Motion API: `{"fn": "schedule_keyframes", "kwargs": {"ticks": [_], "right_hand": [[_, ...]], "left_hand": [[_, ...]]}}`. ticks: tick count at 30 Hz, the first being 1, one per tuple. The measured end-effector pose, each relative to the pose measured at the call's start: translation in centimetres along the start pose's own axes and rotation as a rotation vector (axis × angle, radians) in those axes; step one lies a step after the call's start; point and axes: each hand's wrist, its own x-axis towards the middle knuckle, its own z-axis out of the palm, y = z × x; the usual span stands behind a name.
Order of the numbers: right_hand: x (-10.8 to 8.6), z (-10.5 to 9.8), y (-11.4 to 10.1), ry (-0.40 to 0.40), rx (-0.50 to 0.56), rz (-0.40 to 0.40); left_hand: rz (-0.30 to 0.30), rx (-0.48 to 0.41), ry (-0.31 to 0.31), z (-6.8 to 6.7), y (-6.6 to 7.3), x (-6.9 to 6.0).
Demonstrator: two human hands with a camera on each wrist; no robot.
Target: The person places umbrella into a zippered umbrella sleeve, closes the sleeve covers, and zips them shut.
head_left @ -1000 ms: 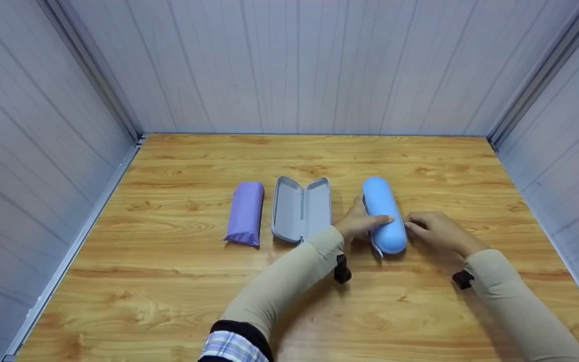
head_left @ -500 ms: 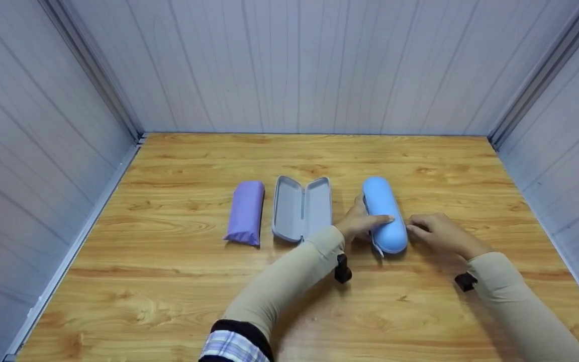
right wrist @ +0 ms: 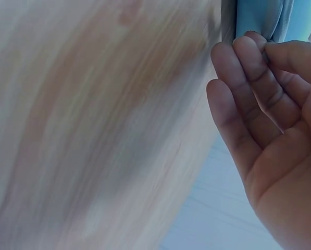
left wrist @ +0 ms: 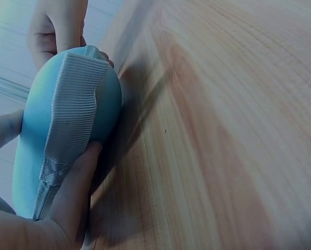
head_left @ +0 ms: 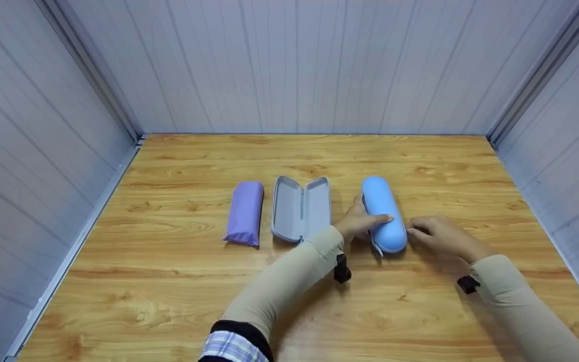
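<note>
A blue hard-shell glasses case [head_left: 383, 198] stands on the table, its lid shut or nearly so. My left hand [head_left: 359, 221] grips it from the left, thumb across the top and the other fingers low on its side. A grey ribbed fabric strip [left wrist: 74, 104] runs down the near end in the left wrist view. On the right side, my right hand [head_left: 439, 235] pinches at the case's seam with thumb and forefinger. In the right wrist view that hand [right wrist: 285, 156] has its other fingers loosely bent; the zipper pull between the tips is mostly hidden.
Left of the blue case lies a grey glasses case [head_left: 289, 211], spread open with nothing visible inside. Beyond it is a purple wrapped oblong pack [head_left: 245, 211]. Panelled walls [head_left: 289, 70] bound the wooden table [head_left: 179, 301] at the back and both sides.
The right hand has slid slightly toward me and to the right along the case's right side. The left hand and the case have stayed in place.
</note>
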Motion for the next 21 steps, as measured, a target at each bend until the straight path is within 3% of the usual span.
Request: {"fn": "schedule_keyframes", "kwargs": {"ticks": [21], "right_hand": [[-0.40,-0.13,-0.81,-0.015,-0.040,-0.059]], "left_hand": [[0.013,0.010,-0.012,0.05,-0.24,0.16]]}}
